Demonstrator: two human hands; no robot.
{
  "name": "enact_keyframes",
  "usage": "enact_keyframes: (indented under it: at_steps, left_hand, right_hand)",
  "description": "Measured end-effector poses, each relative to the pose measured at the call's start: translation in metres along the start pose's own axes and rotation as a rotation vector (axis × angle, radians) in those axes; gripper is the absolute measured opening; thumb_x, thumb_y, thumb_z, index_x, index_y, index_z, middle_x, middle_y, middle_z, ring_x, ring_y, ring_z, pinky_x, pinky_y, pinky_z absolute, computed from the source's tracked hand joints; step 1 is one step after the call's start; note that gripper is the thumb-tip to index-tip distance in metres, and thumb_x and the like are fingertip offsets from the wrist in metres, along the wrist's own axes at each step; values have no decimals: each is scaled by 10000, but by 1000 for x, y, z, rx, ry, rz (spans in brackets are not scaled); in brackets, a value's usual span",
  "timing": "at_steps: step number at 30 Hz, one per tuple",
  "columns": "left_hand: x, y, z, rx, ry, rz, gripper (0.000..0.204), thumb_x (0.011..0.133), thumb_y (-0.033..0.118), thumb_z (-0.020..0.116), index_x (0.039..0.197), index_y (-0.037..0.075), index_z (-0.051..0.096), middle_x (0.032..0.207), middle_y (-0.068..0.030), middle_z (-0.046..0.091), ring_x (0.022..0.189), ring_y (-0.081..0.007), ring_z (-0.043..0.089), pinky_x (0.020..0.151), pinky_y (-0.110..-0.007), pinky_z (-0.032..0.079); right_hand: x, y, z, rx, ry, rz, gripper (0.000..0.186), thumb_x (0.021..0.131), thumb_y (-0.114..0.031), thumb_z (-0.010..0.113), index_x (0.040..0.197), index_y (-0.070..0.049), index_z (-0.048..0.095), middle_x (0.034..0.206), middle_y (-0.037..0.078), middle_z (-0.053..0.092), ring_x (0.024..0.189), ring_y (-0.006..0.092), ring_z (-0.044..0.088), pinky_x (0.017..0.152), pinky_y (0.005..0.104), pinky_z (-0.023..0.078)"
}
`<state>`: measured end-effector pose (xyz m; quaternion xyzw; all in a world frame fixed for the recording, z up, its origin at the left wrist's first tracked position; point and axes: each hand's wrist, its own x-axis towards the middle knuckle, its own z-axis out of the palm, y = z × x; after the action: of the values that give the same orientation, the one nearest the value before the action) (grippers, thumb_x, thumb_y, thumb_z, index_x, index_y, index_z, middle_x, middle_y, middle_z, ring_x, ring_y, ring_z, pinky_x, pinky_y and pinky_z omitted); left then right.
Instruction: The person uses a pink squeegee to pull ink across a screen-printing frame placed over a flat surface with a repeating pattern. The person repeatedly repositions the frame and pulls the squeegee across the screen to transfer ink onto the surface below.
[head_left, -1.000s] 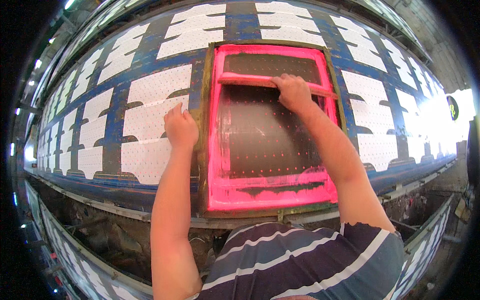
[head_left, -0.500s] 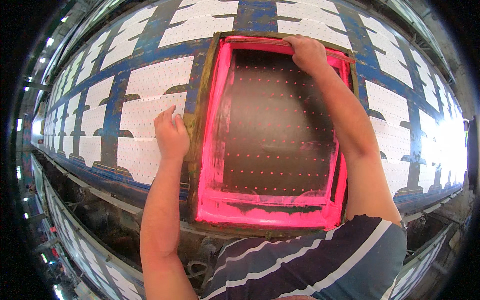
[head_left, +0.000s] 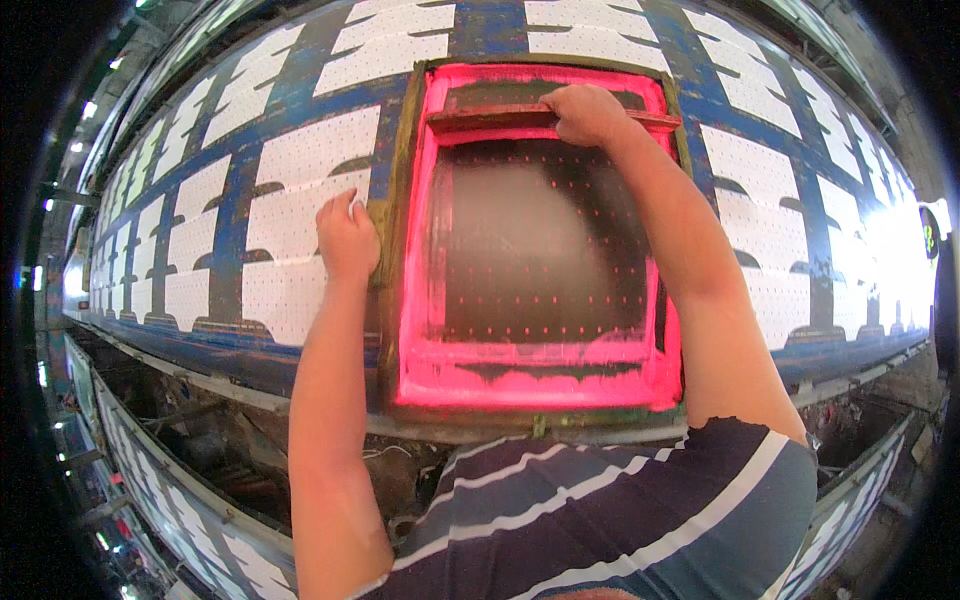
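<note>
A screen printing frame with a dark mesh lies on the table, thick pink ink lining its inner borders. Across the far part of the mesh rests a long reddish squeegee, a pink line of ink along its near edge. My right hand grips it from above, right of its middle. Just left of the frame, my left hand hovers over a white cut fabric piece; its fingers are loosely bent and apart, holding nothing. Rows of small dots show through the mesh.
A long blue printing table runs left to right, bearing rows of white dotted pieces on both sides of the frame. Its near rail passes in front of me. Another table with white pieces stands at the lower left.
My right hand has drawn the squeegee from the far border of the frame a short way toward me. My left hand stays beside the frame, its fingers slightly more curled.
</note>
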<state>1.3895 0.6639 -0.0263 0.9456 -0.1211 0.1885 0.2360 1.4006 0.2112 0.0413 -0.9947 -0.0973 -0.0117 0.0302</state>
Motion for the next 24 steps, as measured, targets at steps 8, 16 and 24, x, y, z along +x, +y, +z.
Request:
enact_keyframes:
  at_steps: [8, 16, 24]
  left_hand:
    - [3, 2, 3, -186, -44, -39, 279, 1098, 269, 643, 1174, 75, 828, 1133, -219, 815, 1085, -450, 759, 969, -531, 593]
    - [8, -3, 9, -246, -106, -33, 340, 1101, 391, 645, 1233, 159, 857, 1186, -190, 828, 1107, -430, 785, 965, -522, 615]
    - [10, 2, 6, -124, -185, -98, 432, 1122, 454, 590, 1340, 161, 821, 1437, -124, 773, 1304, -391, 733, 1106, -509, 580]
  right_hand:
    - [-168, -124, -7, 42, -15, -13, 309, 851, -145, 739, 1152, -164, 808, 1081, 142, 806, 1047, 397, 796, 883, 558, 647]
    - [-314, -245, -4, 72, 55, 57, 355, 818, -64, 784, 1155, -171, 811, 1057, 96, 764, 1009, 351, 775, 857, 514, 630]
    - [-360, -289, -8, 53, 136, 60, 366, 886, -285, 847, 1217, -142, 786, 1107, 113, 745, 1074, 346, 741, 937, 491, 601]
